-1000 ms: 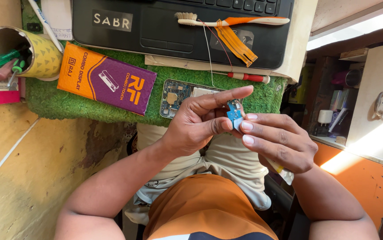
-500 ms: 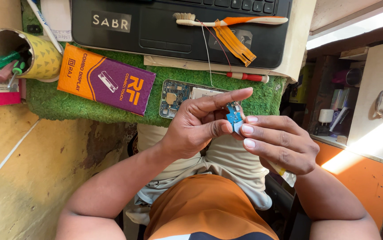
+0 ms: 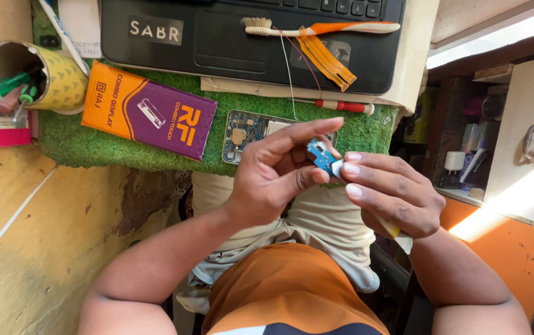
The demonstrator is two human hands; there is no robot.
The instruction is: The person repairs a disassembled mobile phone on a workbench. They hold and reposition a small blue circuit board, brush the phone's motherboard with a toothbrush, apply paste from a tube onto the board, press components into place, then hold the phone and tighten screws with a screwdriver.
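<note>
A small blue circuit board piece [image 3: 321,156] is pinched between both hands above my lap. My left hand [image 3: 274,174] grips it with thumb and fingers, the index finger stretched over the top. My right hand [image 3: 391,192] holds the piece's right end with its fingertips and also has a thin yellowish tool tucked under the palm. Just behind the hands an opened phone with its bare circuit board [image 3: 251,131] lies on the green grass-like mat [image 3: 93,146].
A black laptop [image 3: 217,31] sits at the back with a toothbrush [image 3: 316,28] and an orange ribbon cable [image 3: 326,59] on it. An orange-and-purple box [image 3: 146,111], a red-handled screwdriver [image 3: 341,106] and a yellow cup of tools [image 3: 37,77] lie on the mat. Shelves stand at right.
Both hands stay together on the blue piece, shifting only slightly. Nothing else has moved.
</note>
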